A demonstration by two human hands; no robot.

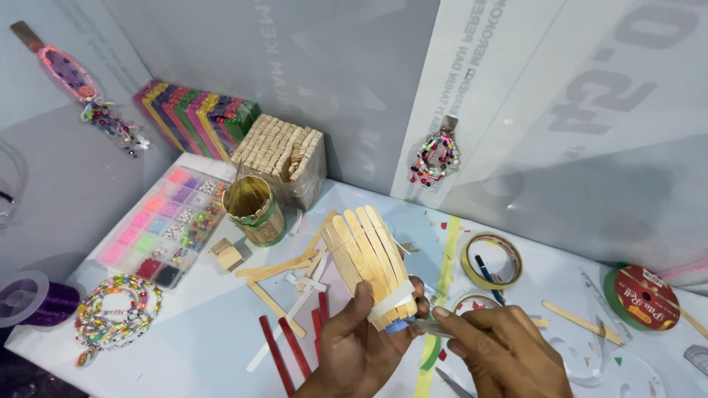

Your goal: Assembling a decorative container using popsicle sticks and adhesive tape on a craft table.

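Left hand (359,346), near centre: fingers clamped round the lower end of a fan of pale wooden craft sticks (366,254), bound with white tape at the held end, tilted up and to the left above the table. Right hand (501,350), near right: fingertips pinched together on a thin, silvery tool (426,326); its tip meets the taped end of the fan. Kind of tool: cannot tell.

White table (199,346) beneath. Red sticks (284,350) just left of the left hand. Loose plain sticks (276,269) beyond. Tape roll (492,260) right of the fan. Beaded loop (116,309) at near left. Farther: stick cup (254,210), bead tray (164,225), stack of plain sticks (284,155), coloured sticks (195,118) against the wall.
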